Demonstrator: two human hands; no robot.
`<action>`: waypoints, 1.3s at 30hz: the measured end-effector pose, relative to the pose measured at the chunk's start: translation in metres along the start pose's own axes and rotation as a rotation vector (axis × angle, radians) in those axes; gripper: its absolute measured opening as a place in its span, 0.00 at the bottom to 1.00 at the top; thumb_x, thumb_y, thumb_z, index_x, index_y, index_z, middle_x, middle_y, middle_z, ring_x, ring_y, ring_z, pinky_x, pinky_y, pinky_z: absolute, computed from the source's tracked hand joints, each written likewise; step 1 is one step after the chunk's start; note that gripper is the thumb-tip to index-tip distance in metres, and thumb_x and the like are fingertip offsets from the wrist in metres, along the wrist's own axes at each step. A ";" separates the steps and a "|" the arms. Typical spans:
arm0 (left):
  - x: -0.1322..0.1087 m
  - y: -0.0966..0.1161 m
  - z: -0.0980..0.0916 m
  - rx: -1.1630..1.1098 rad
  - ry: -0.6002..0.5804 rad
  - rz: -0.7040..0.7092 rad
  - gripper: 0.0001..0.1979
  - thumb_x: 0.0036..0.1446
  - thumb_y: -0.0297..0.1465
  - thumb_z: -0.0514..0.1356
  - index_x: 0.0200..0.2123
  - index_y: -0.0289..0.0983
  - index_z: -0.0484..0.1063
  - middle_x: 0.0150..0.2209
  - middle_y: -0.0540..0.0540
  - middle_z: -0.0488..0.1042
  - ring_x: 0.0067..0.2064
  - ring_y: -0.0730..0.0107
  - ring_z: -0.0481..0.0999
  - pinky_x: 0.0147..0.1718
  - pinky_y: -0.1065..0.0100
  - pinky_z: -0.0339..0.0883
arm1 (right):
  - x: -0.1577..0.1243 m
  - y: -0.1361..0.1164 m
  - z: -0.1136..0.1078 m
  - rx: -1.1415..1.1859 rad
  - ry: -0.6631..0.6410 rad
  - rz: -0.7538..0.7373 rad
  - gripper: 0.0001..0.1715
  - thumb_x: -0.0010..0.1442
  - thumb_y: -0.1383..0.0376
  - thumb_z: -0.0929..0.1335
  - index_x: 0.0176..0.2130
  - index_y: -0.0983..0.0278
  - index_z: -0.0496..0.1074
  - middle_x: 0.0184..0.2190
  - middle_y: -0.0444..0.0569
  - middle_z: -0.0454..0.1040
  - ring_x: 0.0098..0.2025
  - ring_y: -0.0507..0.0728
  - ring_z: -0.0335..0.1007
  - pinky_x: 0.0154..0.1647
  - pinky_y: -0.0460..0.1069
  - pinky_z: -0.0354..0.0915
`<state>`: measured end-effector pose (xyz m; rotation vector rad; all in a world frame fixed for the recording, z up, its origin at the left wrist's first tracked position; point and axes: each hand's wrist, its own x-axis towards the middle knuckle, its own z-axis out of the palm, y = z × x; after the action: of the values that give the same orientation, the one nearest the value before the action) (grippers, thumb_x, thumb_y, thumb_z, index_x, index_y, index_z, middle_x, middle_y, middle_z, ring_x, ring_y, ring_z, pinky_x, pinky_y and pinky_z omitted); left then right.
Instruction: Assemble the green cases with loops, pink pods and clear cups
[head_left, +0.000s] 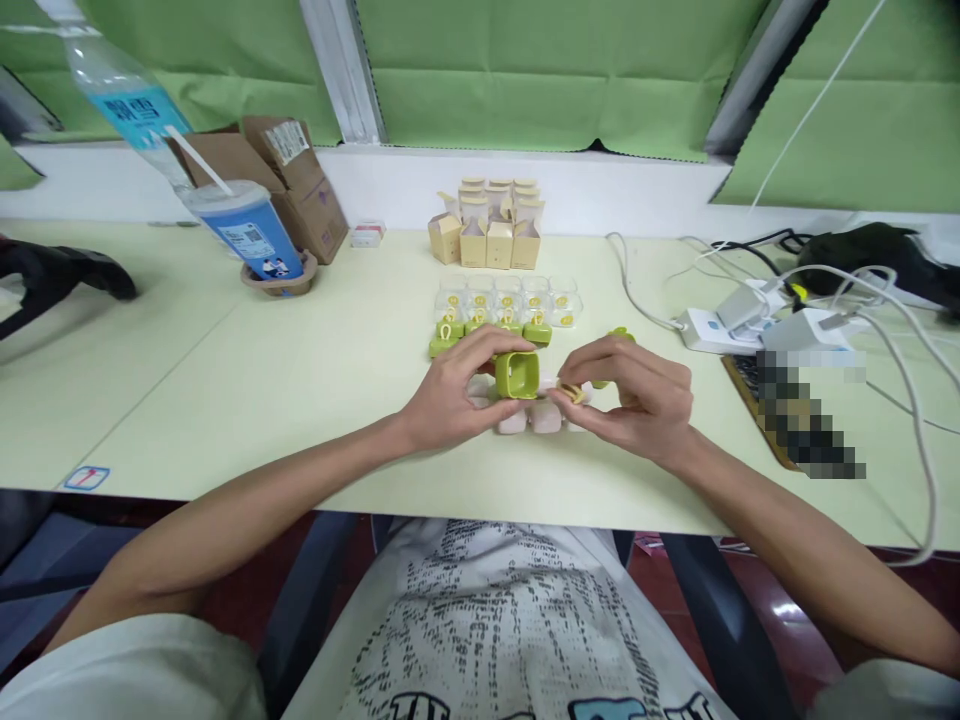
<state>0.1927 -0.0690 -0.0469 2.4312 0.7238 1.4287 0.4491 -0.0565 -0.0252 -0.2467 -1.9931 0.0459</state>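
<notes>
My left hand [469,385] is closed around a small square green cup [519,376], whose hollow side faces me. Between the thumb and fingertips of my right hand [630,395] is a small beige piece [571,393], just right of the cup; its exact kind is too small to make out. Whitish-pink rounded blocks [545,418] lie under and between both hands, partly covered. Another green piece [621,333] shows behind my right fingers. Beyond my left hand sit several green pieces [537,334], then rows of clear plastic cups [507,298] with yellow marks.
Small tan cartons [499,243] stand grouped by the wall. At left are a blue drink cup [259,238] in a holder, a water bottle [139,105] and a brown cardboard box [319,205]. A power strip [709,330] with white cables and chargers occupies the right.
</notes>
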 end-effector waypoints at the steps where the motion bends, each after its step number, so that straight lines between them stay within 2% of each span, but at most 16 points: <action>1: -0.001 0.000 0.000 -0.005 0.005 -0.003 0.27 0.65 0.37 0.76 0.63 0.44 0.76 0.56 0.40 0.83 0.59 0.57 0.84 0.52 0.56 0.82 | -0.001 -0.001 -0.001 0.003 -0.013 0.012 0.13 0.65 0.70 0.80 0.46 0.57 0.81 0.36 0.46 0.85 0.35 0.58 0.84 0.32 0.54 0.79; 6: -0.003 -0.001 0.002 -0.017 -0.037 -0.021 0.24 0.69 0.39 0.72 0.65 0.48 0.74 0.59 0.41 0.82 0.61 0.54 0.82 0.57 0.50 0.81 | -0.004 0.000 -0.005 -0.061 -0.074 0.120 0.11 0.65 0.66 0.81 0.45 0.50 0.85 0.37 0.45 0.88 0.35 0.61 0.86 0.31 0.56 0.81; 9: -0.003 0.000 0.002 -0.022 -0.031 -0.034 0.24 0.69 0.38 0.72 0.65 0.48 0.74 0.58 0.42 0.82 0.61 0.56 0.82 0.59 0.50 0.81 | -0.003 0.004 -0.003 -0.086 -0.064 0.143 0.07 0.66 0.64 0.81 0.44 0.50 0.87 0.41 0.47 0.89 0.38 0.62 0.87 0.36 0.58 0.84; 11: -0.002 0.000 0.001 -0.028 -0.005 -0.030 0.25 0.68 0.37 0.74 0.64 0.47 0.75 0.57 0.42 0.82 0.60 0.56 0.82 0.57 0.52 0.81 | -0.002 0.005 -0.002 -0.107 -0.040 0.136 0.08 0.67 0.65 0.80 0.45 0.51 0.88 0.43 0.49 0.88 0.40 0.62 0.87 0.37 0.58 0.85; 15: -0.002 -0.003 0.002 -0.037 0.006 -0.012 0.26 0.65 0.36 0.76 0.64 0.46 0.76 0.56 0.41 0.82 0.59 0.58 0.83 0.51 0.57 0.82 | -0.002 0.002 -0.001 -0.139 -0.019 0.040 0.16 0.68 0.72 0.78 0.50 0.52 0.87 0.45 0.50 0.87 0.41 0.59 0.87 0.37 0.55 0.86; 17: -0.003 -0.003 0.002 -0.033 0.000 -0.002 0.27 0.65 0.36 0.76 0.64 0.45 0.76 0.55 0.41 0.82 0.58 0.58 0.83 0.50 0.57 0.83 | -0.004 0.000 -0.002 -0.157 -0.039 -0.012 0.18 0.67 0.74 0.78 0.50 0.53 0.86 0.44 0.50 0.88 0.41 0.59 0.87 0.38 0.55 0.86; 21: -0.002 -0.003 0.002 -0.024 -0.033 0.024 0.27 0.65 0.37 0.76 0.65 0.45 0.76 0.55 0.40 0.83 0.57 0.57 0.84 0.52 0.54 0.84 | -0.005 -0.002 0.000 -0.187 -0.097 -0.073 0.14 0.69 0.74 0.76 0.47 0.55 0.85 0.47 0.49 0.88 0.42 0.58 0.87 0.36 0.53 0.84; 25: 0.000 0.000 0.000 -0.024 -0.059 0.075 0.28 0.64 0.33 0.77 0.64 0.44 0.76 0.54 0.40 0.85 0.57 0.56 0.86 0.55 0.53 0.84 | -0.004 0.001 0.006 -0.211 -0.149 -0.185 0.12 0.69 0.75 0.76 0.46 0.59 0.83 0.44 0.50 0.89 0.41 0.58 0.85 0.35 0.53 0.82; 29: 0.000 0.004 0.001 -0.038 -0.089 0.054 0.27 0.64 0.33 0.76 0.64 0.43 0.77 0.54 0.39 0.86 0.56 0.57 0.87 0.54 0.54 0.85 | -0.006 0.001 0.008 -0.236 -0.153 -0.247 0.15 0.68 0.75 0.77 0.50 0.57 0.84 0.45 0.48 0.90 0.40 0.59 0.82 0.33 0.55 0.79; 33: -0.002 0.005 0.002 -0.026 -0.089 0.043 0.28 0.63 0.34 0.77 0.65 0.42 0.78 0.54 0.39 0.87 0.55 0.58 0.89 0.53 0.56 0.87 | -0.005 -0.005 0.004 -0.252 -0.228 -0.287 0.17 0.69 0.76 0.76 0.52 0.57 0.85 0.47 0.50 0.89 0.43 0.60 0.81 0.34 0.55 0.77; 39: -0.005 0.001 0.003 -0.019 -0.089 0.093 0.29 0.63 0.35 0.77 0.66 0.42 0.80 0.53 0.39 0.89 0.53 0.58 0.90 0.50 0.57 0.88 | -0.002 -0.005 0.006 -0.333 -0.257 -0.407 0.10 0.71 0.76 0.73 0.43 0.63 0.83 0.40 0.53 0.87 0.38 0.58 0.77 0.32 0.53 0.77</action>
<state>0.1938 -0.0719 -0.0517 2.5262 0.5824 1.3430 0.4435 -0.0618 -0.0287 -0.0429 -2.2660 -0.5414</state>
